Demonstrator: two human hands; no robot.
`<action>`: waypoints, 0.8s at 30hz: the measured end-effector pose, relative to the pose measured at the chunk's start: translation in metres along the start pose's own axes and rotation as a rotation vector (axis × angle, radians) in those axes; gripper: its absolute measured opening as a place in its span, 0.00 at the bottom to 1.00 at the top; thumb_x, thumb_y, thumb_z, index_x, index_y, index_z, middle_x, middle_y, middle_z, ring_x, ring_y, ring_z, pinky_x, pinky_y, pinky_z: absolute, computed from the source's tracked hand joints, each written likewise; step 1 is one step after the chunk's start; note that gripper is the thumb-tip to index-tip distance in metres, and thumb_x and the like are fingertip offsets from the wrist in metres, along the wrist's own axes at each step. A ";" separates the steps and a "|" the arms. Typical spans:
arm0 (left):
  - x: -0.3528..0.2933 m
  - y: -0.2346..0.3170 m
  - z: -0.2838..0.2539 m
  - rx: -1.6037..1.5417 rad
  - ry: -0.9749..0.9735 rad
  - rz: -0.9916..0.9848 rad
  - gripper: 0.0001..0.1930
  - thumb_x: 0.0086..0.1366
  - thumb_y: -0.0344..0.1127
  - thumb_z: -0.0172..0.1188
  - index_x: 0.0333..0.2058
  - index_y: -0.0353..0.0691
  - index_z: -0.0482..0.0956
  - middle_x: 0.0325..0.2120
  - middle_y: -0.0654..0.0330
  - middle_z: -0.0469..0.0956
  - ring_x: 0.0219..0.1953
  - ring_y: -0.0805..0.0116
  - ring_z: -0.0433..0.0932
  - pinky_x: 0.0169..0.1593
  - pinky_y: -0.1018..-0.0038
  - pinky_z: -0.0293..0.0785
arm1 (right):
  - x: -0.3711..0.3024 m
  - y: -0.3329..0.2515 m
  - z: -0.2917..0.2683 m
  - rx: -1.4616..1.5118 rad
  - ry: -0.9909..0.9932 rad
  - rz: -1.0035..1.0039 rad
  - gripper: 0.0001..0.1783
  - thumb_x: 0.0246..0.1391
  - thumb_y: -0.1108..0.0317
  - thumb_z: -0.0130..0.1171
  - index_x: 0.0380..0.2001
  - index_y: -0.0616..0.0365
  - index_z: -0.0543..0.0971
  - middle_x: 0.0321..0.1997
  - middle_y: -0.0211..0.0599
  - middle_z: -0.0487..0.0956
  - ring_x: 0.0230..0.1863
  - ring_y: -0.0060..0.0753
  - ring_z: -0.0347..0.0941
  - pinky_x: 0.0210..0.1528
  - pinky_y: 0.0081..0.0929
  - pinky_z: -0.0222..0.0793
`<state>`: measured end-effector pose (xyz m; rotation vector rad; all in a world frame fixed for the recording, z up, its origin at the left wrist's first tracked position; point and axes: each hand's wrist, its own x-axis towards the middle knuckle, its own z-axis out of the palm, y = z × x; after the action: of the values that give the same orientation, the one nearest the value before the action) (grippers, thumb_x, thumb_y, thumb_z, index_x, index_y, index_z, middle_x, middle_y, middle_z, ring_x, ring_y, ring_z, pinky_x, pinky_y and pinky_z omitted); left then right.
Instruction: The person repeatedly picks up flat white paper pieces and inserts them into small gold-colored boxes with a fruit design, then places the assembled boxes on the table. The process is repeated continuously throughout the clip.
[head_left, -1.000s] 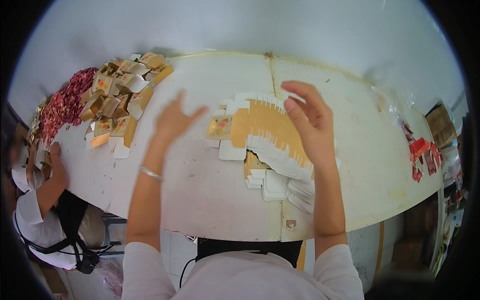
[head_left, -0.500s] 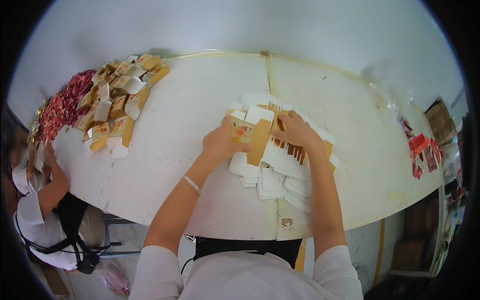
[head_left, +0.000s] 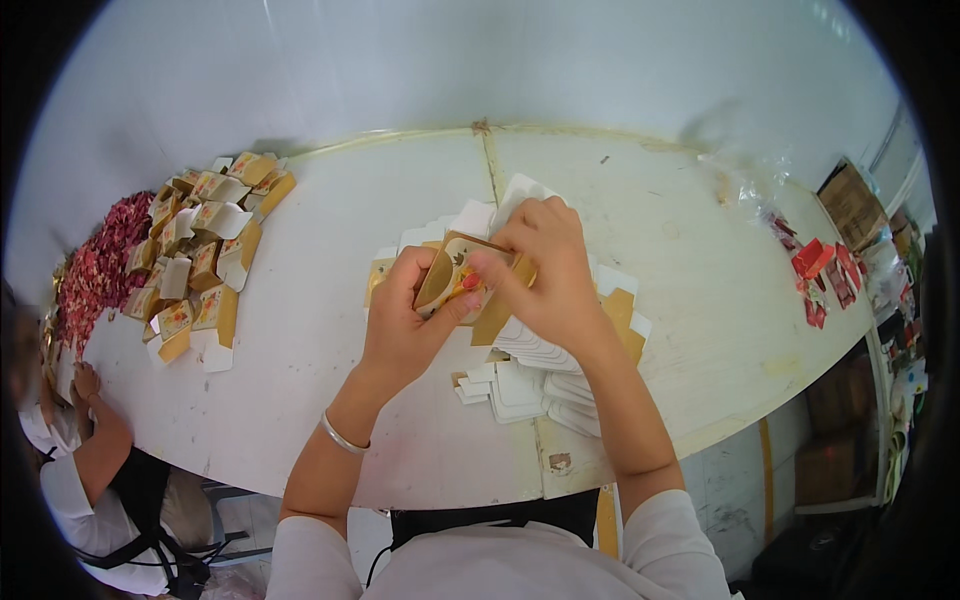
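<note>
Above the middle of the table I hold a small gold paper box [head_left: 436, 278] with a floral print, partly opened out, with a curved white-edged opening. My left hand [head_left: 396, 325] grips its left side, fingers behind and thumb in front. My right hand [head_left: 553, 275] pinches its right side near the upper edge, its thumb across the front. A white flap stands up behind the right fingers. Beneath both hands lies a fanned stack of flat folded cartons [head_left: 520, 345], white and gold, partly hidden by my hands.
At the left a pile of opened gold boxes [head_left: 205, 250] lies beside a heap of small pinkish-red packets [head_left: 100, 265]. A co-worker's hand [head_left: 86, 384] rests at the table's left edge. Red packets [head_left: 812, 262], clear plastic [head_left: 745, 182] and a cardboard box [head_left: 850, 205] are on the right.
The gold box has been lifted off the stack, turned and opened out from flat. My right hand has left the stack and now grips the box too. The view has shifted slightly.
</note>
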<state>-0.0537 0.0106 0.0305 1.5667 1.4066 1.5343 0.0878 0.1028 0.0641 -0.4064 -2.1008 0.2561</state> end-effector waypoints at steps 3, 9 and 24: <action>0.003 0.007 0.001 -0.107 -0.053 0.019 0.25 0.52 0.38 0.64 0.44 0.36 0.64 0.38 0.61 0.70 0.40 0.75 0.69 0.43 0.77 0.68 | 0.000 -0.001 0.001 -0.005 0.063 -0.070 0.13 0.37 0.65 0.64 0.18 0.59 0.70 0.28 0.34 0.68 0.29 0.37 0.60 0.35 0.31 0.54; -0.007 0.002 -0.015 -0.863 -0.523 -0.231 0.43 0.48 0.49 0.63 0.58 0.38 0.53 0.52 0.58 0.62 0.54 0.68 0.62 0.55 0.72 0.60 | -0.002 -0.017 0.008 0.329 0.120 -0.200 0.13 0.35 0.69 0.62 0.16 0.58 0.66 0.37 0.43 0.71 0.42 0.42 0.64 0.50 0.42 0.55; 0.001 0.013 0.004 -0.033 0.071 0.405 0.37 0.52 0.24 0.60 0.56 0.39 0.46 0.46 0.51 0.66 0.46 0.63 0.71 0.42 0.73 0.74 | 0.002 -0.018 -0.007 1.666 -0.084 0.833 0.28 0.58 0.48 0.41 0.53 0.56 0.63 0.52 0.35 0.68 0.54 0.30 0.62 0.55 0.33 0.56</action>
<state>-0.0466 0.0083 0.0416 1.8754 1.1381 1.8477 0.0898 0.0874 0.0751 -0.1658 -1.0292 2.2317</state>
